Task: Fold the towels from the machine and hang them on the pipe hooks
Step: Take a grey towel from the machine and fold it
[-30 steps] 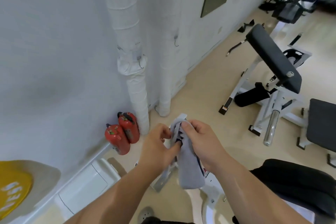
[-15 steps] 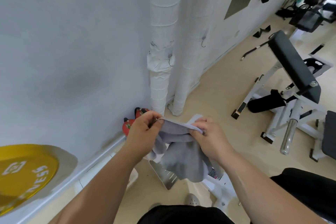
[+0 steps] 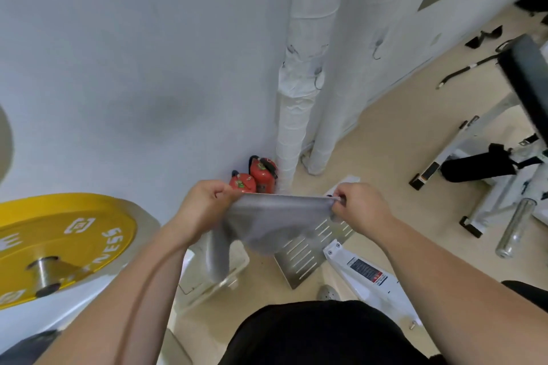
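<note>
Left hand (image 3: 204, 204) and right hand (image 3: 360, 207) are each pinching a top corner of the grey towel (image 3: 275, 219), fingers curled on the hem, pulling that edge taut between them in front of the person, above the floor. Towel is looking light, thin and limp, with the lower part sagging and one end dangling under the left hand, so I'm judging it won't hold shape unsupported: grip at corners or hem, bringing them together to fold. Hook (image 3: 376, 50) on the pipe (image 3: 299, 98) is sitting well apart, hanging not yet started
</note>
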A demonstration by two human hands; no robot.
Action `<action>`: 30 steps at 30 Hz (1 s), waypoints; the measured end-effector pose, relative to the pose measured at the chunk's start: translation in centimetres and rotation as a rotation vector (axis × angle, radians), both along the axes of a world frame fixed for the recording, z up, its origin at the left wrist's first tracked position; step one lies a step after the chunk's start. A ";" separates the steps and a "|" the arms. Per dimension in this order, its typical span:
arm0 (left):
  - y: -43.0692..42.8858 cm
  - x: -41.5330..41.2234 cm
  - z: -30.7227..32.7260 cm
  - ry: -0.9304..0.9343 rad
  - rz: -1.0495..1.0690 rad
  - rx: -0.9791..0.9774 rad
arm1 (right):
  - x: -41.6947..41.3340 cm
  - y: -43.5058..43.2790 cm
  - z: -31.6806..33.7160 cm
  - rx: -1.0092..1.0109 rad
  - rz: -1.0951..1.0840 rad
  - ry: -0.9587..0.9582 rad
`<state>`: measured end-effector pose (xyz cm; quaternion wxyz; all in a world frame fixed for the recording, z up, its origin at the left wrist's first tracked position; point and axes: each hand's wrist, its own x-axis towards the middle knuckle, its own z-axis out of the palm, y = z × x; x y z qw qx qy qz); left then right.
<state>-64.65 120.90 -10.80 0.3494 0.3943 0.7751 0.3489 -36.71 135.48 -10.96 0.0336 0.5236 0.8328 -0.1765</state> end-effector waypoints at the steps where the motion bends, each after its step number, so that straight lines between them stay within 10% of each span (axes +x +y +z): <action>1: -0.1 0.0 0.2 -0.065 0.067 0.030 | -0.2 0.0 -0.2 -0.021 0.005 -0.067; 9: 0.7 -2.0 1.4 -0.010 0.377 0.161 | 1.0 1.1 -2.6 -0.217 0.015 -0.010; 17: -0.7 -2.1 -1.1 -0.049 0.349 0.001 | 2.3 0.1 -1.4 -0.426 -0.419 0.632; 30: 0.8 6.9 3.9 -0.193 -0.152 0.163 | -4.7 -5.3 4.5 -0.295 0.185 0.577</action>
